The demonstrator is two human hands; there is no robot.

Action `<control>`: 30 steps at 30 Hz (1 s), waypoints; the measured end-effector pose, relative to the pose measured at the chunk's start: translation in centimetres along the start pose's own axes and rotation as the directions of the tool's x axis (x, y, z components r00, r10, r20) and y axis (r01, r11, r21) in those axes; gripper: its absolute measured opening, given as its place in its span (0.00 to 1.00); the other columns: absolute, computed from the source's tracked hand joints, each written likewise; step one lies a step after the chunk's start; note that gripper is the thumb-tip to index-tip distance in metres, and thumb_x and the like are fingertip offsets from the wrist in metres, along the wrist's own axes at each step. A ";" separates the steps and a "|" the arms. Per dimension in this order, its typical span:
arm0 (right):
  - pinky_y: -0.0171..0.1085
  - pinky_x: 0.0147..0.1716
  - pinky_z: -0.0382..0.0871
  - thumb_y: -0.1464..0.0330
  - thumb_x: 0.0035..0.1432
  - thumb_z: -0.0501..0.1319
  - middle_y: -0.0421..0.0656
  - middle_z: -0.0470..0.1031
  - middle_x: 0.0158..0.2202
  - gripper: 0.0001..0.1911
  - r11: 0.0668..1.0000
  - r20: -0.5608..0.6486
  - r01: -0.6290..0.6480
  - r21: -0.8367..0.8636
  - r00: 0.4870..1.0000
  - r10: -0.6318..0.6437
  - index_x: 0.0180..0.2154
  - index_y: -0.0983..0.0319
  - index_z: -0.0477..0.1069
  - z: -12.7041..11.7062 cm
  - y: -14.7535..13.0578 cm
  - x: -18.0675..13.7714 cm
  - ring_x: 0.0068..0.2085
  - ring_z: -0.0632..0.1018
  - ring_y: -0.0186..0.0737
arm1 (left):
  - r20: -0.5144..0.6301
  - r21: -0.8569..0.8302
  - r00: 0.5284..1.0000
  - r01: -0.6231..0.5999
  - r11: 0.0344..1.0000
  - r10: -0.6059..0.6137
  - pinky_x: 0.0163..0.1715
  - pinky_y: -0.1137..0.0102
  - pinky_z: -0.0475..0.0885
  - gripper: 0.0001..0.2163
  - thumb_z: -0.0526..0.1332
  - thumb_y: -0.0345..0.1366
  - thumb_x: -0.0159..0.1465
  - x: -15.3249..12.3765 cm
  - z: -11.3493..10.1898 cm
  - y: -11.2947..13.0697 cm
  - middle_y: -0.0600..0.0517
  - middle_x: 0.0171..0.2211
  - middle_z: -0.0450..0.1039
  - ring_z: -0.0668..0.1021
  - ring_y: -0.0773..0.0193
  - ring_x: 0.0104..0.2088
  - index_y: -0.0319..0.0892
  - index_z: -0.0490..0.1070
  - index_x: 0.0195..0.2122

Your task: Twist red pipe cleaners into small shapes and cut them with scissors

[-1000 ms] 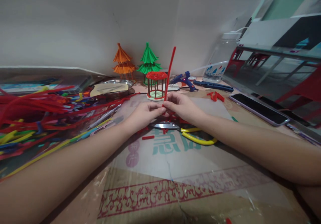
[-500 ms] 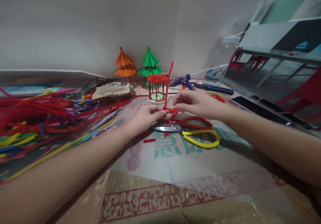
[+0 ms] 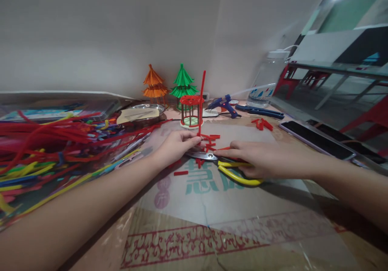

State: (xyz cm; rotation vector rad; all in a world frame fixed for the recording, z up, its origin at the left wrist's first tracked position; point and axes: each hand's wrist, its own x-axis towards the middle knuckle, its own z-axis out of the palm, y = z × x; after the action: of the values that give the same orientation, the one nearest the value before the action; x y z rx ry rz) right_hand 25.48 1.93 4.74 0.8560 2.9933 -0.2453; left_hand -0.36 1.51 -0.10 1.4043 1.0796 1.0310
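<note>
A long red pipe cleaner (image 3: 202, 97) stands nearly upright, pinched at its lower end by my left hand (image 3: 182, 142). My right hand (image 3: 253, 155) lies over the handles of the scissors (image 3: 226, 168), fingers curled on them and covering most of the red loop. The yellow loop shows below that hand, and the blades point left, toward my left hand. Short cut red pieces (image 3: 209, 145) lie loose between the hands and around the blades, with another piece (image 3: 181, 173) nearer me.
Behind stand a red-topped pavilion frame (image 3: 190, 117), an orange tower (image 3: 154, 81) and a green one (image 3: 182, 81). A blue glue gun (image 3: 222, 104), pliers-like tool (image 3: 260, 111), bottle (image 3: 262, 85) and phone (image 3: 315, 139) are at right. Many colored pipe cleaners (image 3: 45, 141) fill the left side.
My right hand has come down from above the red pieces onto the scissors' handles. My left hand keeps the red pipe cleaner, which stands straighter. The view has shifted slightly.
</note>
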 end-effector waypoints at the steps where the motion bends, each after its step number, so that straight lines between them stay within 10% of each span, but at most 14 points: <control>1: 0.33 0.30 0.66 0.75 0.53 0.56 0.43 0.75 0.46 0.37 1.000 0.015 -0.010 0.010 1.000 0.010 0.63 0.48 0.59 0.1 -0.1 0.0 0.33 0.77 0.38 | 0.002 -0.004 1.000 -0.003 1.000 0.003 0.37 0.70 0.74 0.12 0.66 0.43 0.59 0.0 0.0 0.0 0.47 0.35 0.81 0.81 0.63 0.34 0.38 0.76 0.36; 6: 0.38 0.46 0.68 0.77 0.51 0.56 0.41 0.72 0.56 0.36 0.986 -0.053 -0.010 0.164 0.998 0.019 0.61 0.49 0.63 0.7 -0.2 0.3 0.49 0.76 0.45 | -0.042 -0.059 0.996 0.080 0.995 -0.083 0.32 0.71 0.73 0.10 0.65 0.41 0.60 0.3 -0.2 0.1 0.47 0.35 0.81 0.80 0.66 0.30 0.38 0.74 0.36; 17: 0.43 0.46 0.69 0.54 0.55 0.62 0.49 0.72 0.52 0.28 0.937 -0.032 -0.149 0.315 0.985 0.168 0.54 0.59 0.66 -2.7 3.4 -0.4 0.50 0.74 0.52 | -0.039 -0.012 0.999 -0.028 1.000 0.027 0.36 0.70 0.73 0.11 0.65 0.41 0.59 -0.1 0.2 0.2 0.46 0.34 0.80 0.81 0.61 0.35 0.37 0.76 0.34; 30: 0.39 0.38 0.66 0.53 0.56 0.61 0.45 0.74 0.42 0.21 0.941 0.033 -0.127 0.313 0.992 0.123 0.46 0.60 0.70 -1.7 3.8 0.5 0.41 0.74 0.45 | 0.041 0.151 0.989 -0.144 0.978 0.139 0.24 0.75 0.65 0.10 0.62 0.41 0.62 -0.9 0.7 0.7 0.50 0.29 0.78 0.74 0.69 0.25 0.38 0.75 0.32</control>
State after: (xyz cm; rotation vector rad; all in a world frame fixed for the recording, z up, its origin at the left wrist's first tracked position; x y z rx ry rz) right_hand 27.10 5.65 5.84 1.0587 2.9154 -0.7372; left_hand 0.22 0.44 0.47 1.6356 1.0670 1.0416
